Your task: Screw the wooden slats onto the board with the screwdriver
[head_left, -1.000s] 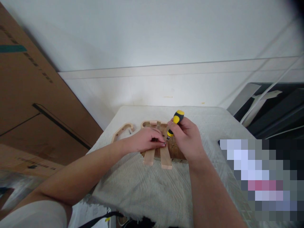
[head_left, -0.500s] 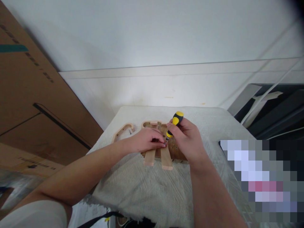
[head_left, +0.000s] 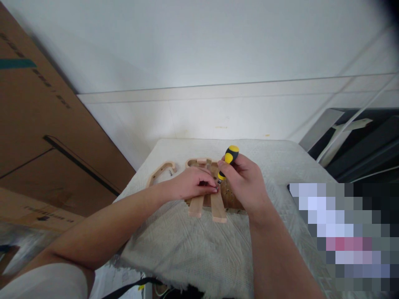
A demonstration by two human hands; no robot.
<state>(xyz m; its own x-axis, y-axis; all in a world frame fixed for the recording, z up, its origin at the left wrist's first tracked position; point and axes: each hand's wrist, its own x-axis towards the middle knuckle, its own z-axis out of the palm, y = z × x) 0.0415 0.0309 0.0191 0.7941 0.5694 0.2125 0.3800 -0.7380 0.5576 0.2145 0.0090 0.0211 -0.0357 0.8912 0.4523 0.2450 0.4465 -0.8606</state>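
Note:
My right hand (head_left: 245, 178) is closed round the handle of a yellow and black screwdriver (head_left: 231, 156), tilted with its tip pointing down and left. The tip meets the pinched fingertips of my left hand (head_left: 195, 182); whatever is between those fingers is too small and hidden to make out. Both hands are over a brown wooden board (head_left: 235, 201) with small holes. Two pale wooden strips (head_left: 219, 209) lie across it and stick out past its near edge. Behind my left hand, a pale wooden frame with rounded corners (head_left: 190, 162) shows at the board's far side.
A curved pale wooden piece (head_left: 160, 169) and a small screw (head_left: 170, 172) lie to the left on the cloth-covered table (head_left: 193, 245). A white wall (head_left: 193, 116) stands behind. A large cardboard box (head_left: 62, 124) is at left, and dark panels (head_left: 368, 141) lean at right.
The screwdriver's handle has shifted very slightly to the left with my right hand. My left hand and the wooden parts stay in place.

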